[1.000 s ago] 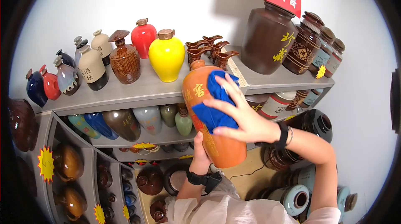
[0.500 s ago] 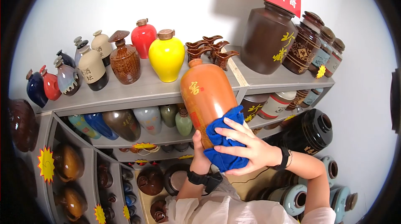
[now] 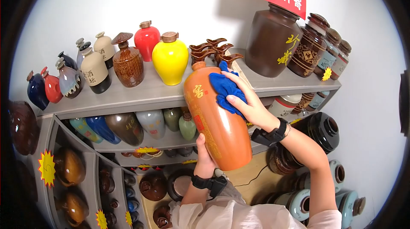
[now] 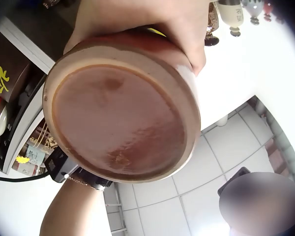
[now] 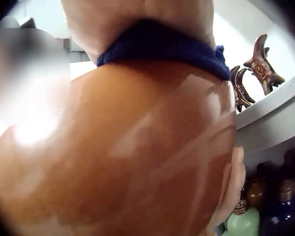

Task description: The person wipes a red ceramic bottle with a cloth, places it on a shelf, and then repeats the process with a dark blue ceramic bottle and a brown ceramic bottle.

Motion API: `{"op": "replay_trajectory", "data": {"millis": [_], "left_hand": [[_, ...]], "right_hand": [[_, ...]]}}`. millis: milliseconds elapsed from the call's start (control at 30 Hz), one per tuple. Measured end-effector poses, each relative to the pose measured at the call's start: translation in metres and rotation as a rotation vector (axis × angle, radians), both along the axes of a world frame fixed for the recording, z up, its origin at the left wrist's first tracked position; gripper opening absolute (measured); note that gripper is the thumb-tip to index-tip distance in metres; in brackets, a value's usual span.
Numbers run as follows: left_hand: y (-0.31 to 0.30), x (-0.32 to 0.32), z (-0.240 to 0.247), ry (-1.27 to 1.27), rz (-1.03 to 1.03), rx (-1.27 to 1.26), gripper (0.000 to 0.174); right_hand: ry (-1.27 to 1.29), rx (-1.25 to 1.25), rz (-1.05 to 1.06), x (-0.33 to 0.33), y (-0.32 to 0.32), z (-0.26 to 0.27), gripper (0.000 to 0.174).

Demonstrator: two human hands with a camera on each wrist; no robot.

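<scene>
An orange-brown ceramic bottle [image 3: 222,131] with gold characters is held tilted in front of the shelves. The left hand [image 3: 204,158] grips its lower part, thumb along the side; in the left wrist view the fingers [image 4: 142,17] curl round it beside its round base [image 4: 120,123]. Against the bottle's upper right side the right hand [image 3: 250,103] holds a crumpled blue cloth [image 3: 226,90]. In the right wrist view the cloth [image 5: 162,46] lies pressed between that hand [image 5: 142,17] and the glossy bottle surface [image 5: 137,147].
Behind the bottle, a grey shelf [image 3: 149,99] carries a yellow jar [image 3: 170,60], a red jar [image 3: 146,41], brown horn-shaped cups [image 3: 203,54] and a large dark jar [image 3: 273,41]. More bottles fill the lower shelves. Large jars [image 3: 318,131] stand at the right.
The right hand and cloth went down to the bottle's lower side, then back up to its upper right side. The left hand keeps its grip low on the bottle.
</scene>
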State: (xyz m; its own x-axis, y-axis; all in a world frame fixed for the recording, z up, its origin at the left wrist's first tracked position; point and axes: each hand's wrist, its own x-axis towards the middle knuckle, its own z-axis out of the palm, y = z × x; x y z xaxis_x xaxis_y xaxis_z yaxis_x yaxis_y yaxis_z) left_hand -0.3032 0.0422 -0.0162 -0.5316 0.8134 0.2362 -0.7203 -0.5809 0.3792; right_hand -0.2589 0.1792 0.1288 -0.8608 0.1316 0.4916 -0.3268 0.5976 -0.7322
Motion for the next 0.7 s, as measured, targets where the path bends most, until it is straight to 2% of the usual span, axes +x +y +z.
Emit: {"op": "replay_trajectory", "data": {"millis": [133, 233, 400, 433, 500, 600, 700], "left_hand": [[0.004, 0.002, -0.006, -0.019, 0.008, -0.038, 0.075], [0.009, 0.003, -0.016, -0.037, 0.013, -0.038, 0.078], [0.010, 0.007, -0.011, -0.046, 0.009, -0.032, 0.077], [0.010, 0.008, -0.010, -0.043, 0.021, -0.045, 0.075], [0.013, 0.007, -0.015, -0.065, 0.000, -0.023, 0.078], [0.015, 0.007, -0.024, -0.064, 0.004, -0.045, 0.079], [0.022, 0.007, -0.036, -0.016, 0.079, -0.092, 0.080]], "right_hand": [[0.001, -0.046, -0.072, 0.014, -0.002, -0.021, 0.058], [-0.087, -0.204, -0.096, 0.039, -0.001, -0.046, 0.059], [-0.108, -0.071, -0.113, 0.088, -0.021, -0.066, 0.061], [-0.105, -0.122, -0.096, 0.095, -0.023, -0.075, 0.063], [-0.076, -0.323, -0.083, 0.105, -0.026, -0.097, 0.077], [0.092, -0.503, -0.013, 0.102, -0.038, -0.113, 0.098], [0.131, -0.623, -0.031, 0.096, -0.043, -0.113, 0.113]]}}
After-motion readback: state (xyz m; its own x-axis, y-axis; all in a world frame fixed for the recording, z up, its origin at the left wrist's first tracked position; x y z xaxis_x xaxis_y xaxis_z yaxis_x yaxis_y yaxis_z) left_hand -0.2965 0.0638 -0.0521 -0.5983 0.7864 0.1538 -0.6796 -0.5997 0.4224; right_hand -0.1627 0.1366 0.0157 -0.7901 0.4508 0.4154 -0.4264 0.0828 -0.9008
